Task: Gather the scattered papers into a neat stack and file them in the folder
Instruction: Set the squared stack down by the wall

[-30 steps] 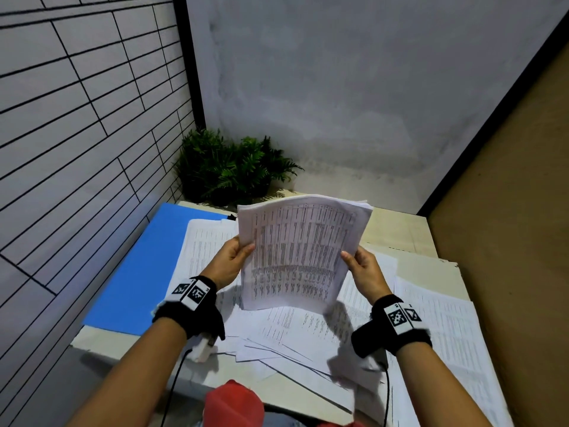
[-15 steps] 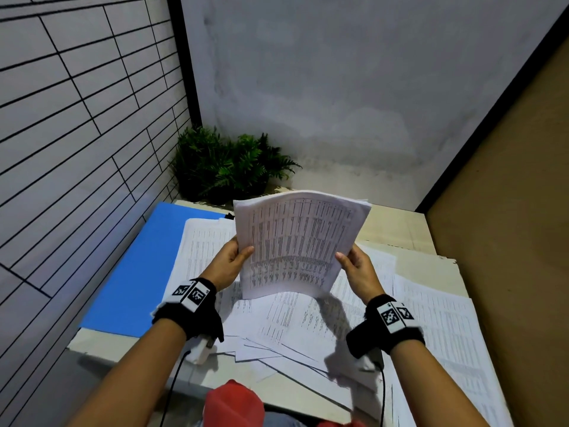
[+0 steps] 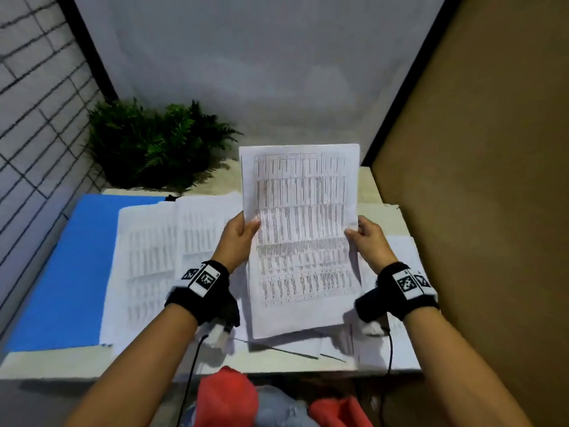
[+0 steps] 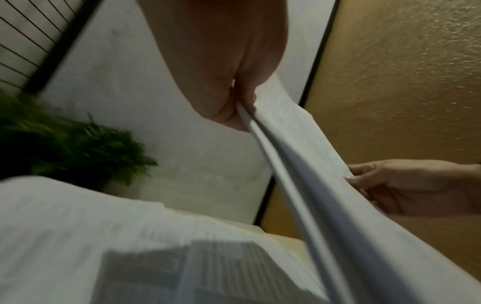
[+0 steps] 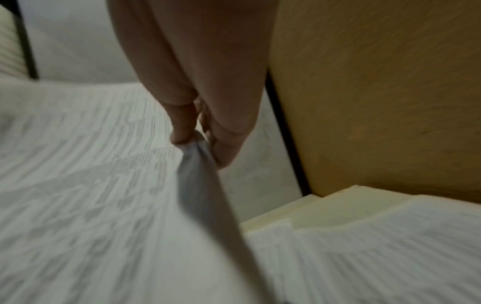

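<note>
Sheaf of printed papers [image 3: 300,229] held upright above the desk [image 3: 374,192], long side vertical, table print facing the head camera, lower edge close to or touching the loose sheets below; contact not certain, given the blur there. Left hand [image 3: 238,238] gripping the sheaf's left edge about midway up, thumb on the front face, fingers behind. From the left wrist view, edge of the sheaf [image 4: 260,131] pinched between thumb and curled fingers of the left hand [image 4: 229,98]. Right hand [image 3: 368,241] holding the right edge at much the same height, thumb in front; in the right wrist view, thumb and fingers of the right hand [image 5: 205,127] pressed together on the paper edge [image 5: 198,164].

Scattered sheets [image 3: 147,263] spread flat across the desk, overlapping, under and to both sides of the held sheaf. Blue folder [image 3: 64,272] lying flat at the left side of the desk, its right part covered by the sheets. Green fern-like plant [image 3: 154,146] in the far left corner, behind the folder. Black wrist straps [image 3: 203,288] with printed markers on both forearms.
</note>
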Tool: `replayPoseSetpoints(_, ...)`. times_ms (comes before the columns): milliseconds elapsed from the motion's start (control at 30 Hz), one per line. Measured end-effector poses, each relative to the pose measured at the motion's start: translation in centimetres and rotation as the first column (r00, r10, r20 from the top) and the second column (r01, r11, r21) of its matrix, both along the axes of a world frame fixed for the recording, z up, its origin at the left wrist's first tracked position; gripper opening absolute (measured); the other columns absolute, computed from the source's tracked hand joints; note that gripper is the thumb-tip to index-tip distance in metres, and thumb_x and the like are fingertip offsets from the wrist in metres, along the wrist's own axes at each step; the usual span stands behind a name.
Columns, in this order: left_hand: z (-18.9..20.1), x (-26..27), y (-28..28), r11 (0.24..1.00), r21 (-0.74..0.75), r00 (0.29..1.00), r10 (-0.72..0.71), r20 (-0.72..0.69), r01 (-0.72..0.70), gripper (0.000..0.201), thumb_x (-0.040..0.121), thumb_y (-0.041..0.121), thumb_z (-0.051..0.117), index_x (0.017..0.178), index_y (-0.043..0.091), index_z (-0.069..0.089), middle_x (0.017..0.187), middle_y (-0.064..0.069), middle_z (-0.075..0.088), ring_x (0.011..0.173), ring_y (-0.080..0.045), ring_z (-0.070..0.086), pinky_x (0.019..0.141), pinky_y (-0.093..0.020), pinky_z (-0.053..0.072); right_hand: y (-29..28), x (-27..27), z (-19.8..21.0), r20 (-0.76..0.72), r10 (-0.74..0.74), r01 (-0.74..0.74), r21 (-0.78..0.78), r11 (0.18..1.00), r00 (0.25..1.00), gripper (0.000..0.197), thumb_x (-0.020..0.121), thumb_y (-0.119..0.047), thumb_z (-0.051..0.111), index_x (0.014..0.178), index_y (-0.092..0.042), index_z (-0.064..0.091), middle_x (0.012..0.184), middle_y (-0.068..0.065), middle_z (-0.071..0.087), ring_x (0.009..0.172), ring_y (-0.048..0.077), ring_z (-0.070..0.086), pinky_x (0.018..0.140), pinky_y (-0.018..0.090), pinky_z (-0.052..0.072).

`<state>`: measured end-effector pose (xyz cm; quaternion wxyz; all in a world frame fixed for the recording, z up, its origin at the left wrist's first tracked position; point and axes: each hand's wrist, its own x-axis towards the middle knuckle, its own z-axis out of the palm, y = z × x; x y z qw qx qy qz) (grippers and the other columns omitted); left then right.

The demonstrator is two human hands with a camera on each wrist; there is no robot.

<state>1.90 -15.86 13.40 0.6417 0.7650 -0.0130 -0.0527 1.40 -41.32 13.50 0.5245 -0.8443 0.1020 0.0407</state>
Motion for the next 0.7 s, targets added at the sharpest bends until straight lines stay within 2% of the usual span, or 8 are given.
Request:
replayPoseSetpoints(100,-2.2,-0.5,-4.5,0.994,-0.029,0.989,-0.11,-0.103,0.108,0.032,0.093,0.008,0.045,0.125,0.003,0.047,0.121,-0.016,0.06,0.106,-0.027,0.059,0.088,-0.038,0.048,-4.8,-1.5,-0.8,-0.054,-0.163,0.158,-0.084,0.984,0.985,0.016,0.093,-0.003,0.048,0.103,0.008,0.054,0.078,0.008,0.054,0.068,0.018,0.051,0.068,0.03,0.043)
replayPoseSetpoints(200,-4.2,-1.4,-8.8,0.975,-0.039,0.946,-0.222,-0.237,0.219,0.035,0.087,-0.001,0.051,0.122,0.002,0.048,0.117,-0.02,0.062,0.099,-0.031,0.061,0.085,-0.044,0.051,-9.4,-3.4,-2.4,-0.14,-0.276,0.254,-0.156,0.954,0.951,0.027,0.092,-0.006,0.05,0.116,0.007,0.052,0.102,0.016,0.063,0.093,0.031,0.06,0.085,0.04,0.048)
replayPoseSetpoints(300,-6.0,-1.9,-12.1,0.975,-0.002,0.94,-0.216,-0.263,0.224,0.027,0.082,-0.005,0.058,0.109,-0.004,0.059,0.1,-0.03,0.066,0.079,-0.028,0.065,0.072,-0.03,0.049,-12.6,-4.8,-3.8,-0.2,-0.343,0.299,-0.221,0.928,0.918,0.028,0.093,-0.005,0.049,0.119,0.003,0.053,0.111,0.016,0.061,0.094,0.024,0.056,0.081,0.032,0.044)
replayPoseSetpoints(367,-7.2,-1.9,-13.9,0.973,0.052,0.94,-0.204,-0.273,0.226,0.007,0.08,-0.002,0.062,0.086,0.0,0.063,0.069,-0.02,0.06,0.051,-0.007,0.052,0.058,-0.022,0.044,-14.2,-5.1,-4.9,-0.234,-0.377,0.315,-0.262,0.912,0.896,0.029,0.093,-0.003,0.048,0.121,0.002,0.053,0.114,0.018,0.062,0.094,0.025,0.057,0.079,0.033,0.044)
replayPoseSetpoints(400,-7.7,-1.8,-14.7,0.966,0.08,0.934,-0.215,-0.287,0.247,0.007,0.08,-0.001,0.063,0.077,0.004,0.059,0.06,-0.012,0.052,0.047,-0.006,0.045,0.058,-0.023,0.042,-14.7,-5.2,-5.5,-0.25,-0.383,0.312,-0.28,0.908,0.889,0.029,0.092,-0.002,0.048,0.121,0.002,0.052,0.118,0.021,0.061,0.097,0.029,0.058,0.082,0.036,0.046)
replayPoseSetpoints(500,-9.7,-1.4,-17.0,0.949,0.108,0.908,-0.244,-0.341,0.295,0.018,0.082,-0.002,0.06,0.07,0.006,0.049,0.054,-0.002,0.038,0.052,-0.013,0.039,0.066,-0.029,0.041,-16.0,-5.2,-7.2,-0.299,-0.408,0.304,-0.338,0.891,0.862,0.03,0.092,0.001,0.047,0.121,0.005,0.052,0.122,0.026,0.059,0.11,0.039,0.057,0.092,0.044,0.045)
replayPoseSetpoints(600,-11.4,-1.3,-18.9,0.954,0.115,0.896,-0.211,-0.392,0.275,0.042,0.081,-0.005,0.059,0.052,0.012,0.034,0.052,-0.002,0.033,0.05,-0.015,0.037,0.063,-0.036,0.047,-16.9,-5.1,-8.5,-0.318,-0.441,0.303,-0.399,0.865,0.839,0.029,0.092,0.001,0.046,0.12,0.006,0.053,0.123,0.027,0.058,0.113,0.04,0.055,0.092,0.043,0.044)
replayPoseSetpoints(700,-12.7,-1.1,-20.7,0.974,0.105,0.899,-0.141,-0.414,0.201,0.048,0.077,-0.007,0.061,0.049,0.015,0.03,0.051,-0.002,0.032,0.042,-0.018,0.041,0.06,-0.042,0.048,-18.0,-5.0,-9.7,-0.341,-0.472,0.293,-0.461,0.838,0.813,0.032,0.093,0.0,0.044,0.123,0.004,0.052,0.125,0.025,0.057,0.114,0.04,0.053,0.093,0.042,0.043)
